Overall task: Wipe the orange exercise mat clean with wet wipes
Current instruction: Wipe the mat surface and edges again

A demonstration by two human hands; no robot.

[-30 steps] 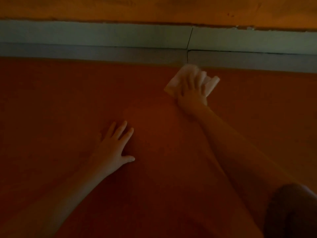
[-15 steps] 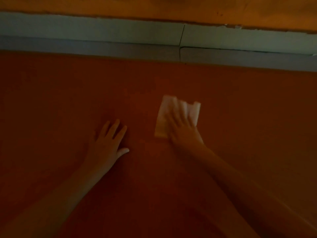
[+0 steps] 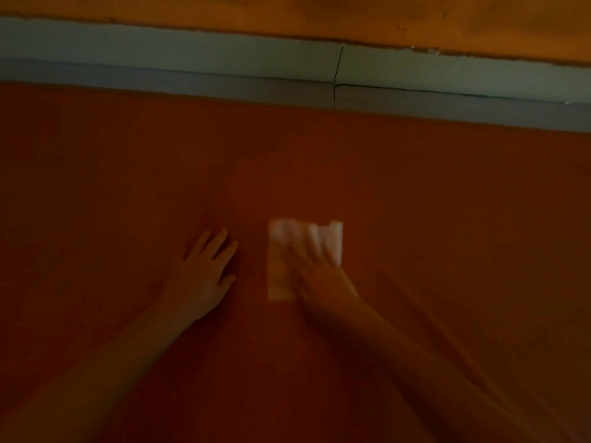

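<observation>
The one camera sits on my head, looking forward and down, close over the mat (image 3: 128, 187), toward the skirting board (image 3: 192, 49).

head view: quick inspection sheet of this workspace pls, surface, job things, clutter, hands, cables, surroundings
surface: orange mat fills most of the view; the light is dim, so dirt or damp streaks cannot be judged
job's things: one white wet wipe lies flat on the mat, partly under the fingers
clutter: nothing seen
hands: left hand rests flat on the mat, fingers straight, apart from the wipe; right hand presses on the wipe with straight fingers, blurred
cables: nothing seen
surroundings: grey floor strip along the mat's far edge, pale skirting board with a joint, wall above
</observation>
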